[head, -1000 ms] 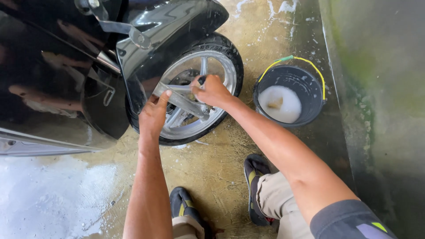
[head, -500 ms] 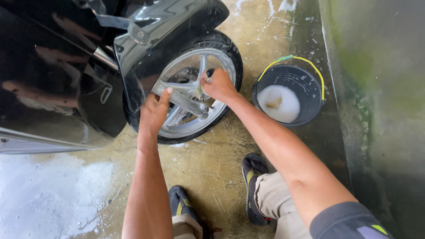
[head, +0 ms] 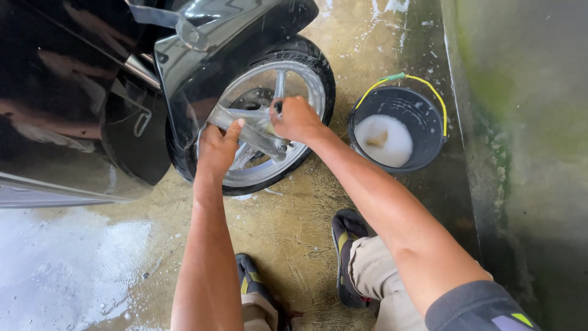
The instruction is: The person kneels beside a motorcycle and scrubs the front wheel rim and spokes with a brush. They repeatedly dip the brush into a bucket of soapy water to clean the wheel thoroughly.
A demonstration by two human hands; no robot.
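My right hand (head: pixel 298 118) has slid left along the wheel (head: pixel 260 125), fist clenched around something I cannot identify, mid-scrub, while my left hand (head: pixel 215 149), fingers together, braces a spoke; next, more spokes.

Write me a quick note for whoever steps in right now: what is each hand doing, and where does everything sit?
Left hand: braced on the silver wheel, grip closed on nothing.
Right hand: shut on a small scrubbing tool, pressed near the hub; tool mostly hidden.
Black bucket of foamy water stands right of the wheel on the wet floor.
Done: floor wet with suds.
Left: how clean the spokes are cannot be told.
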